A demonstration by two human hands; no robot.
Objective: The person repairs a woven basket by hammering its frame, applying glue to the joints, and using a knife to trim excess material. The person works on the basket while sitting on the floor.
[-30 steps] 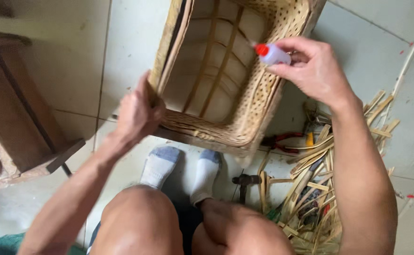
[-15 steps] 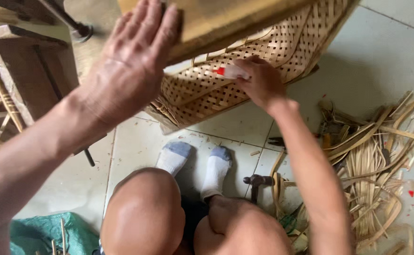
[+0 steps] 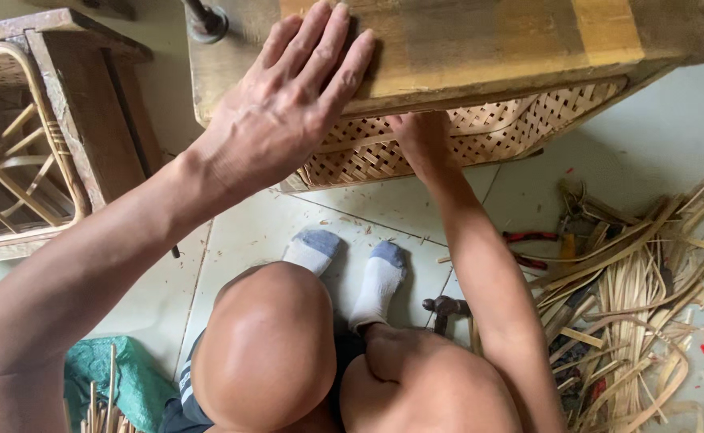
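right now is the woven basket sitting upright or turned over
Turned over: the woven basket has its flat wooden base facing up, the left hand spread flat on it, the right hand against the lattice side.

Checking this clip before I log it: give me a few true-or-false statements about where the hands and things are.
1. The left hand lies flat, fingers spread, on the wooden base of the woven bamboo basket. True.
2. The right hand rests on the knee. False: it is at the basket's lattice side, under the wooden edge.
3. Loose bamboo strips lie on the floor on the person's right. True.
4. The feet are bare. False: they wear white socks with grey toes.
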